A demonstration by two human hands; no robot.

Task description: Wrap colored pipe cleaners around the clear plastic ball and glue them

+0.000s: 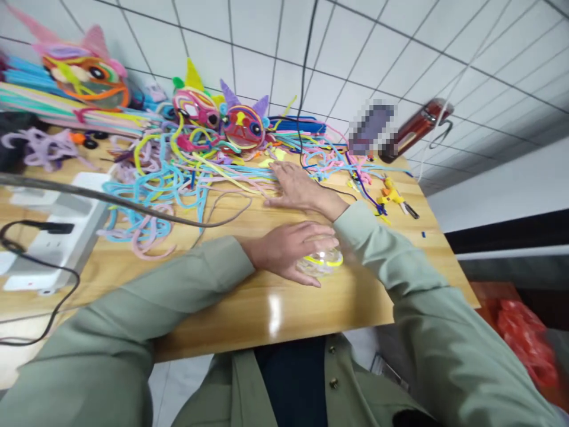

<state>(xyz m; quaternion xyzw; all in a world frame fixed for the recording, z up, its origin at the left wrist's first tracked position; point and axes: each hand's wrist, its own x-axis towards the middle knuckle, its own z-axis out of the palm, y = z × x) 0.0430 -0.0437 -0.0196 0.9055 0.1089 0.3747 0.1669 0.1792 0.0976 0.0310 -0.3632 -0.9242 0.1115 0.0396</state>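
Observation:
My left hand (pixel 293 251) curves over a clear, round plastic container (pixel 322 266) with a yellow pipe cleaner (pixel 331 261) on it, close above or on the table in front of me. Farther away, my right hand (pixel 299 188) is open and palm down, its fingers stretched out over the ends of light-blue, pink and yellow pipe cleaners (pixel 240 173). Whether it presses on them is hidden under the palm. A small yellow piece (pixel 278 155) lies just beyond its fingertips.
Decorated clear balls with felt ears, such as a purple-eared one (pixel 244 127), stand along the tiled wall. A white power strip (pixel 66 228) and cables lie left. Yellow-handled pliers (pixel 393 196), a red flask (pixel 418 130) and a pixelated object (pixel 371 127) are right. A dark cable (pixel 133 207) crosses the left foreground.

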